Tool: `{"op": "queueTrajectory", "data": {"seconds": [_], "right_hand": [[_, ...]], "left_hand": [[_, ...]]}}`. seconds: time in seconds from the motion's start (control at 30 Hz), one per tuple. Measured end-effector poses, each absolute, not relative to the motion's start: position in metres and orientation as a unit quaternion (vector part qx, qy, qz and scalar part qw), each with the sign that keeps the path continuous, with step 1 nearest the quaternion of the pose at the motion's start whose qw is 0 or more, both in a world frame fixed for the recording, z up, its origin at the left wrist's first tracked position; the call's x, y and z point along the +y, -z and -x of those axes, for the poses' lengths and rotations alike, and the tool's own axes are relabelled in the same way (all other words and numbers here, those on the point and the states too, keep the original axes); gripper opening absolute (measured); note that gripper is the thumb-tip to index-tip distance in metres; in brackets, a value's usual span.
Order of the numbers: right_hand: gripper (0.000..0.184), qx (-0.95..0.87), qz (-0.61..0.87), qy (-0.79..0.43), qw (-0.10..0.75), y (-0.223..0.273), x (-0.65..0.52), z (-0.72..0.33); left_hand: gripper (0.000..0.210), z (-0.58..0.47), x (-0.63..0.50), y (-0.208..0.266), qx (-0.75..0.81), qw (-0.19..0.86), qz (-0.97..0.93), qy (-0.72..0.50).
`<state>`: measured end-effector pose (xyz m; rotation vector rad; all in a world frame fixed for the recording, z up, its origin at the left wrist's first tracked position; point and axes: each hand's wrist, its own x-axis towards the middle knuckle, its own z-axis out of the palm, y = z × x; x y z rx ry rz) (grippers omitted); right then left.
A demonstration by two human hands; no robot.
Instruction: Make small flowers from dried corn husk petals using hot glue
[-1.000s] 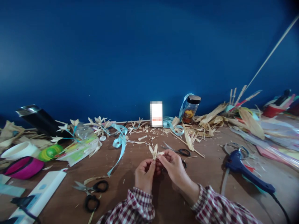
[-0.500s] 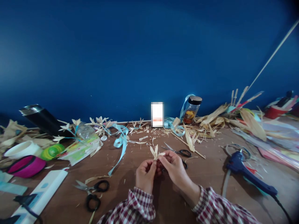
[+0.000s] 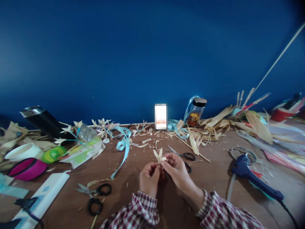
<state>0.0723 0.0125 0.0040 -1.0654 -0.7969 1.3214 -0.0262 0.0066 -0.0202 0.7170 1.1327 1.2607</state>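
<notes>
A: Where is the husk flower [image 3: 160, 156]?

B: Just below the middle of the frame, between two hands. The left hand [image 3: 149, 179] pinches its base between thumb and fingers; the right hand [image 3: 177, 171] has thumb and fingertips closed on the petal at its right side.

A: What could go wrong?

B: A petal could split or pull loose if the right hand tugs too hard, since husk looks dry and thin. If the left hand's pinch slackened, the base might twist or come apart. Swinging the right hand outward could also knock the scissors [image 3: 182, 155] lying just behind it.

A: And the count?

B: One flower in the grip, with at least three petals showing. Two pairs of scissors in all, the other pair [image 3: 91, 194] lying at lower left. One glue gun [image 3: 245, 170] at lower right, well apart from the hands; I cannot tell whether it is hot. One jar [image 3: 194, 116] right of centre, one black flask [image 3: 45, 122] at the left, one power strip [image 3: 51, 190] at lower left.

A: Other flowers?

B: Several pale ones [image 3: 78, 124] beside the flask, overlapping too much to count surely.
</notes>
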Motion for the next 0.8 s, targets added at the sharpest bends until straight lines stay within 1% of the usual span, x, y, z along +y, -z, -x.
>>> {"op": "queueTrajectory", "data": {"seconds": [0.17, 0.37, 0.6, 0.8], "right_hand": [[0.032, -0.337, 0.461, -0.574, 0.587, -0.0032, 0.0126, -0.0725], [0.026, -0.352, 0.467, -0.562, 0.585, 0.0007, 0.0119, -0.0732], [0.026, -0.345, 0.471, -0.574, 0.574, -0.001, 0.011, -0.0729], [0.023, -0.365, 0.469, -0.561, 0.577, 0.0014, 0.0131, -0.0759]], "left_hand": [[0.029, 0.0263, 0.0062, 0.0189, 0.496, 0.595, -0.323, -0.543], [0.029, 0.026, 0.0068, 0.0202, 0.505, 0.578, -0.333, -0.547], [0.027, 0.0232, 0.0059, 0.0146, 0.519, 0.59, -0.287, -0.548], [0.028, 0.0229, 0.0047, 0.0122, 0.517, 0.594, -0.302, -0.537]]}}
